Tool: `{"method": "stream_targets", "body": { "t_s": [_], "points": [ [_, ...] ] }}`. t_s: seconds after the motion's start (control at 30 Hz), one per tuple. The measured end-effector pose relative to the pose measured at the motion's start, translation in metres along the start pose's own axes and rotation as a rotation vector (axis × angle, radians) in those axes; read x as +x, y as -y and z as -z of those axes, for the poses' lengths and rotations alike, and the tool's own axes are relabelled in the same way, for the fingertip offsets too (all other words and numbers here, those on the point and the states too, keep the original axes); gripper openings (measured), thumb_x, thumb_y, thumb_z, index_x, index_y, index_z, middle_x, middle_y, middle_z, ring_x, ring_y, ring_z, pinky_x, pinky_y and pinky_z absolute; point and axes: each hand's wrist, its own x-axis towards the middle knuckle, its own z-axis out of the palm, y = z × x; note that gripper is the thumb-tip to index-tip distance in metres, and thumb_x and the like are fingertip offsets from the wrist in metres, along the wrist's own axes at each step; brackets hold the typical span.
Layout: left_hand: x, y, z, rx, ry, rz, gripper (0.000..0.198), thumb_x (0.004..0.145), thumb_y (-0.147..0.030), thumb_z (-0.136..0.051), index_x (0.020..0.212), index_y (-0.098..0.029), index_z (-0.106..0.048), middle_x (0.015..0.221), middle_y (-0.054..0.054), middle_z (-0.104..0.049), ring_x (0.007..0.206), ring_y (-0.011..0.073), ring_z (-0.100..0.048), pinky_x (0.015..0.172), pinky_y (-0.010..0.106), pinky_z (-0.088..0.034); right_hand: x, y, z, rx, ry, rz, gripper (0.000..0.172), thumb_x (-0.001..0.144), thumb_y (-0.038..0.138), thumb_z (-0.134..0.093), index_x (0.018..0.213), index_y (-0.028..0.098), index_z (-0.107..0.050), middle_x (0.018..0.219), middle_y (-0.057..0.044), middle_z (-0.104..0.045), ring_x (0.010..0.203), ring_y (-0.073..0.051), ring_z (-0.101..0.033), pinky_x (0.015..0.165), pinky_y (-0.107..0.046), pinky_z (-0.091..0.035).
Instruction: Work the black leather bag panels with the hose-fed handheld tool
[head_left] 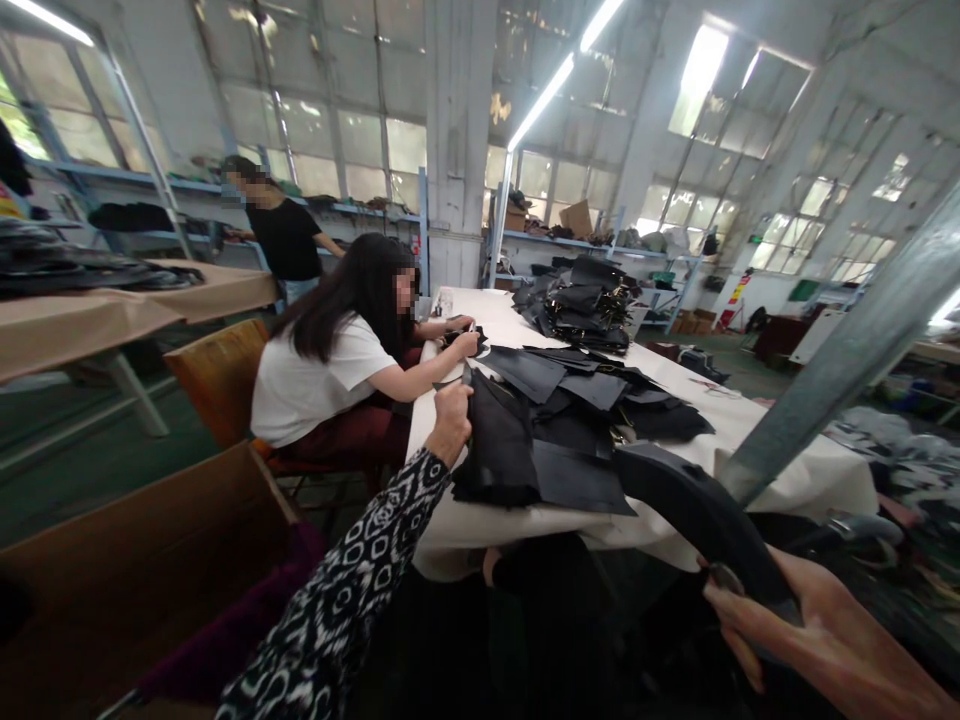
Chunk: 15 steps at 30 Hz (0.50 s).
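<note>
My left hand (450, 422), at the end of a black-and-white patterned sleeve, is closed at the upper left corner of a black leather-like panel (499, 445) near the table's front edge. At the lower right, my right hand (780, 610) grips a thick, curved black strip (694, 495). The strip's far end reaches the table edge, beside a flat black piece (581, 475). More black cut pieces (525, 372) lie overlapped behind the panel, some with small gold-coloured bits.
The table (795, 460) has a pale cover and carries a tall black pile (581, 305). A seated co-worker (330, 370) handles a small dark piece at its left side. A metal post (847, 345) slants at right; a cardboard box (150, 530) stands lower left.
</note>
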Motion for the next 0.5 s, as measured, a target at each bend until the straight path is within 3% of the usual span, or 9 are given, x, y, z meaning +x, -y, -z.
{"method": "stream_targets", "body": {
  "t_s": [0.07, 0.13, 0.27, 0.5],
  "points": [
    [-0.023, 0.028, 0.007, 0.005, -0.052, 0.014, 0.015, 0.057, -0.013, -0.051, 0.071, -0.012, -0.05, 0.061, -0.004, -0.05, 0.055, 0.0062, -0.044, 0.05, 0.015, -0.034, -0.004, 0.0, -0.008, 0.001, 0.018, 0.017, 0.045, 0.078, 0.061, -0.046, 0.068, 0.017, -0.051, 0.057, -0.002, -0.057, 0.056, -0.015, -0.054, 0.057, -0.026, -0.044],
    [-0.039, 0.042, 0.016, 0.015, -0.062, 0.027, 0.02, 0.054, -0.014, -0.054, 0.073, -0.011, -0.053, 0.065, -0.002, -0.053, 0.056, 0.0068, -0.045, 0.05, 0.015, -0.034, -0.008, 0.002, -0.016, 0.013, 0.027, 0.017, 0.043, 0.078, 0.059, -0.049, 0.073, 0.017, -0.051, 0.057, -0.001, -0.057, 0.057, -0.015, -0.054, 0.055, -0.025, -0.043],
    [-0.048, 0.045, 0.03, 0.019, -0.016, 0.082, 0.018, 0.052, -0.019, -0.057, 0.066, -0.013, -0.049, 0.057, -0.003, -0.048, 0.049, 0.0073, -0.042, 0.045, 0.018, -0.035, -0.013, 0.011, -0.036, 0.098, 0.127, 0.035, 0.034, 0.081, 0.05, -0.051, 0.075, 0.016, -0.048, 0.055, 0.001, -0.056, 0.052, -0.013, -0.052, 0.052, -0.023, -0.041],
    [-0.055, 0.047, 0.041, -0.007, 0.047, 0.117, 0.025, 0.052, -0.022, -0.06, 0.073, -0.013, -0.051, 0.061, -0.003, -0.051, 0.048, 0.0086, -0.047, 0.044, 0.02, -0.041, -0.007, 0.02, -0.066, 0.146, 0.282, 0.113, 0.021, 0.082, 0.035, -0.051, 0.082, 0.015, -0.046, 0.051, 0.004, -0.053, 0.045, -0.01, -0.051, 0.046, -0.02, -0.039]
  ]
}}
